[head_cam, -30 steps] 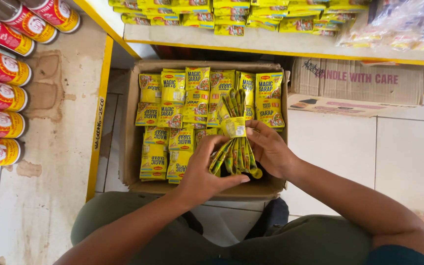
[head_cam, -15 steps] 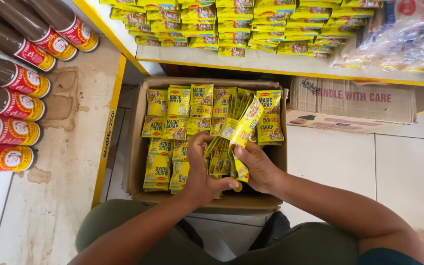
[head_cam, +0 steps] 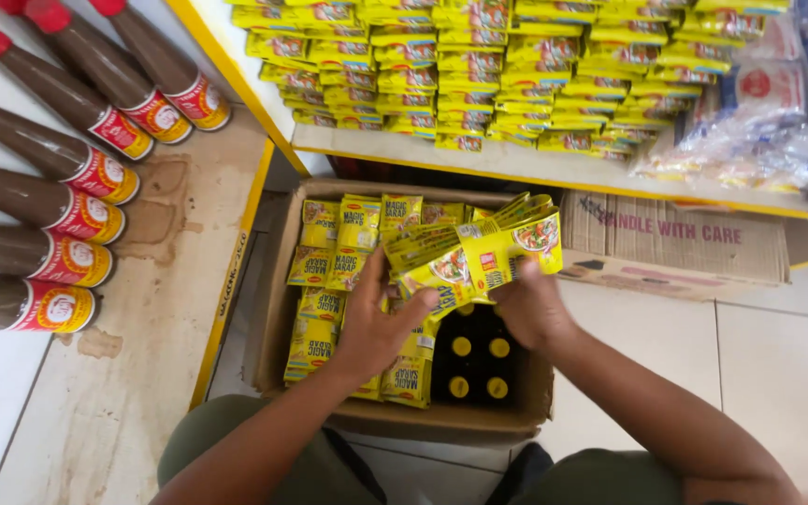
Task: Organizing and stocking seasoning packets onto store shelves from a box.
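Observation:
Both hands hold one fanned bundle of yellow sachets above an open cardboard box. My left hand grips the bundle's lower left side. My right hand holds its lower right side. More yellow sachets fill the left half of the box. Where the bundle came out, dark bottles with yellow caps show at the box's bottom right.
A shelf above the box carries stacked rows of yellow sachets. Brown sauce bottles with red caps lie on a shelf at the left. A second, closed cardboard box sits to the right, on white floor tiles.
The bundle of sachets has been lifted out of the box and turned sideways, uncovering dark bottles underneath. The camera has tilted toward the upper shelf.

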